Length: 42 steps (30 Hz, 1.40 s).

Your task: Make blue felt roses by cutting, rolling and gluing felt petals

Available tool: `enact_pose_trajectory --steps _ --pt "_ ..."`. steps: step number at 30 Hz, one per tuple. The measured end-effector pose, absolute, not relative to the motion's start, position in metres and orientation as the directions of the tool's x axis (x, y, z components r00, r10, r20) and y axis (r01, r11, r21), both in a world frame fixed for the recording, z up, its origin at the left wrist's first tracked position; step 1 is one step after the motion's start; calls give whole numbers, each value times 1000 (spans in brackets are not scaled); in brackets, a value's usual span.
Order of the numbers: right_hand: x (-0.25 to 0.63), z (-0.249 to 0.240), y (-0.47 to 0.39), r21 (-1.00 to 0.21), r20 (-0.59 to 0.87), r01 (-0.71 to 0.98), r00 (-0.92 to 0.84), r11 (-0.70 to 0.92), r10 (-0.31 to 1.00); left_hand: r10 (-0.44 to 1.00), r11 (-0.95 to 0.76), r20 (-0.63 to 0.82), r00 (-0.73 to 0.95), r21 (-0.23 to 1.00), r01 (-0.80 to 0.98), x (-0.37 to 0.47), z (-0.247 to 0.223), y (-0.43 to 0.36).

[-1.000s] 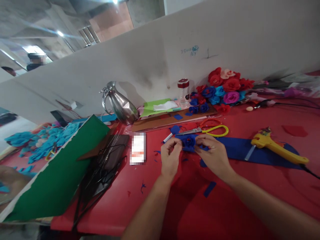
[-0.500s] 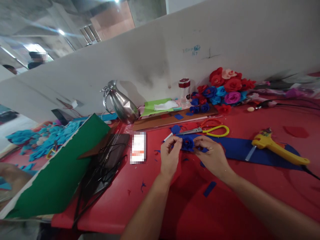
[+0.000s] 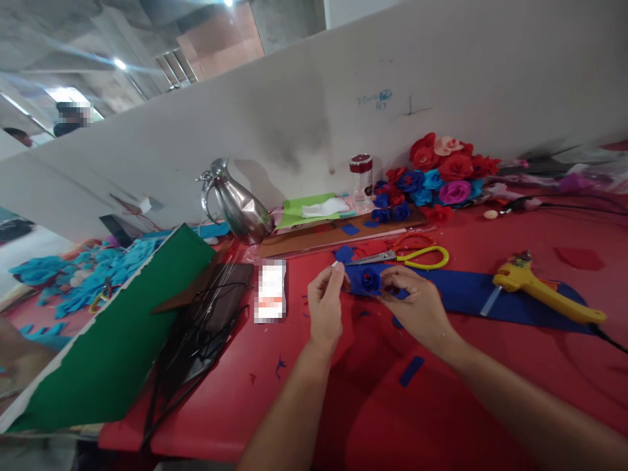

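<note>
Head view: the red counter [image 3: 490, 366] has bare room in front of and to the right of the hands, near its front edge; a white partition wall [image 3: 441, 72] closes off the back. To the left a green sheet [image 3: 122, 333] lies tilted over a dark tray of black wires [image 3: 206, 327], and its lower end is cut off by the frame. A blurred white card [image 3: 270, 290] lies between that tray and the hands.

The left hand [image 3: 324, 307] and right hand [image 3: 417, 307] meet at a blue fabric rose [image 3: 367, 281] held just above the counter. The right fingers [image 3: 392, 282] pinch its right side; the left fingers [image 3: 336, 271] are pressed together at its left edge, with something small and white at their tips that is hard to make out. Whether they grip the rose itself I cannot tell.

Behind the rose lie yellow-handled scissors [image 3: 417, 256]; a yellow glue gun [image 3: 540, 291] rests on a blue felt strip [image 3: 471, 291]. A steel jug [image 3: 235, 203] and a red-lidded jar [image 3: 360, 180], contents unclear, stand by the wall near a pile of finished roses [image 3: 441, 173].
</note>
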State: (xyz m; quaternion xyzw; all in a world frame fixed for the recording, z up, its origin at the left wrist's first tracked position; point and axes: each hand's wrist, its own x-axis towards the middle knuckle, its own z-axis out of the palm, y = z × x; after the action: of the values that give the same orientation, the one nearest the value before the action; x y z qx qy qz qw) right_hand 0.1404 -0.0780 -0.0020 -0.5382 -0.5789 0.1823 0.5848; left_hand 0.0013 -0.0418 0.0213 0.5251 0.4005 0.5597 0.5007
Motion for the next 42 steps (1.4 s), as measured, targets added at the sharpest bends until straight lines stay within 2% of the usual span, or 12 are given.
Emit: enact_pose_trajectory --steps 7,11,19,25,33,42 --pt "145 2 -78 -753 586 563 337 341 737 958 -172 176 229 984 -36 0 22 -53" --pt "143 3 -80 -730 602 596 328 335 728 960 -132 131 248 991 -11 3 27 -55" --pt "143 1 -78 -780 552 542 360 313 752 969 -29 59 239 992 -125 7 27 -53" --pt "141 1 -79 -786 545 529 349 319 762 980 -12 33 198 994 -106 9 24 -52" --pt "141 3 -80 -785 546 529 344 323 764 980 5 32 198 984 -181 12 25 -54" --pt "142 1 -78 -807 529 500 375 315 761 946 92 -11 324 967 -238 11 19 -55"
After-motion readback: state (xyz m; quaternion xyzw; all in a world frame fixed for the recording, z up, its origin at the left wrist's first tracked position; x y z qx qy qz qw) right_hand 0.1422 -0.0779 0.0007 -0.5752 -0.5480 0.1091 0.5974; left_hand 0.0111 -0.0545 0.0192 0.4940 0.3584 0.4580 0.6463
